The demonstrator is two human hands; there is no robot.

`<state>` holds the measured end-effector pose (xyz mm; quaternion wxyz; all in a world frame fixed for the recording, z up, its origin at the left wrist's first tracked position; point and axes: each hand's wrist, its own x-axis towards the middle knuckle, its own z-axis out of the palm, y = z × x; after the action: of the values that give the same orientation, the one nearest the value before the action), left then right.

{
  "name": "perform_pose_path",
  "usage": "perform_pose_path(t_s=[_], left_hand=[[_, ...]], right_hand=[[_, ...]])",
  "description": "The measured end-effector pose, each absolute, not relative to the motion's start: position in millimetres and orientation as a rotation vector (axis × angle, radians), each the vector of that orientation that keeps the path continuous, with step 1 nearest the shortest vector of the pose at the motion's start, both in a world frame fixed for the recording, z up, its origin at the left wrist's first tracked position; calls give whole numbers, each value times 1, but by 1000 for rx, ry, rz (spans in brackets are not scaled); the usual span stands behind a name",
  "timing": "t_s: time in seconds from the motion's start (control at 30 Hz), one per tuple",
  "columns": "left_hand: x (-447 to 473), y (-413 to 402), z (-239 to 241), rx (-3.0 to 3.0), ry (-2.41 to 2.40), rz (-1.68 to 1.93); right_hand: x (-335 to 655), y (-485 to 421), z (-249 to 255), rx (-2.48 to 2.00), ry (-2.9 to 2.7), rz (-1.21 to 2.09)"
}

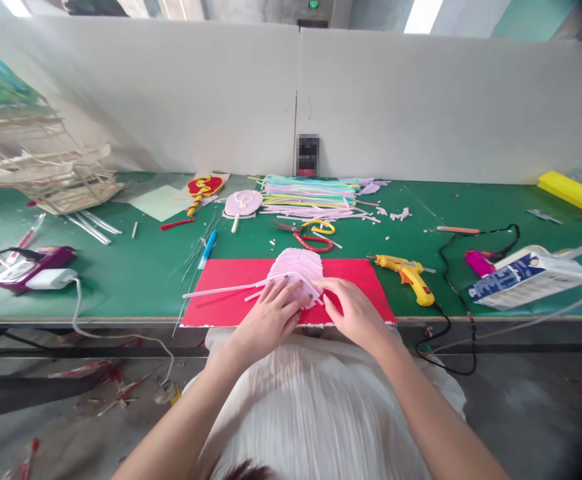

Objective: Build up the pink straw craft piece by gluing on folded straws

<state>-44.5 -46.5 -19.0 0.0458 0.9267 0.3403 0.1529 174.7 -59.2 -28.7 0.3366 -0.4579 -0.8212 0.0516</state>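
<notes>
A pale pink, leaf-shaped piece (298,262) made of overlapping strips lies on a red board (365,287) at the table's front edge. My left hand (272,315) rests flat across its lower part, fingers spread and pressing down. One long pink strip (221,291) sticks out to the left past those fingers. At the piece's right edge is my right hand (353,310), its index finger stretched out to touch the strips. The thumb stays a little apart from that finger, and the other fingers are mostly hidden.
Scissors (308,233) and a bundle of coloured strips (311,193) lie behind the board. A yellow glue gun (405,273) with a black cord is at right. A blue pen (209,247), a round pink piece on a stick (243,203) and a purple power strip (41,267) are left.
</notes>
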Motion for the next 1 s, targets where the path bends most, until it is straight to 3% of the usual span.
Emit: perform_pose_path(t_s=[1.0], left_hand=[[-47, -45, -21, 2829, 1056, 493]], right_hand=[[173, -45, -33, -1145, -2104, 401]])
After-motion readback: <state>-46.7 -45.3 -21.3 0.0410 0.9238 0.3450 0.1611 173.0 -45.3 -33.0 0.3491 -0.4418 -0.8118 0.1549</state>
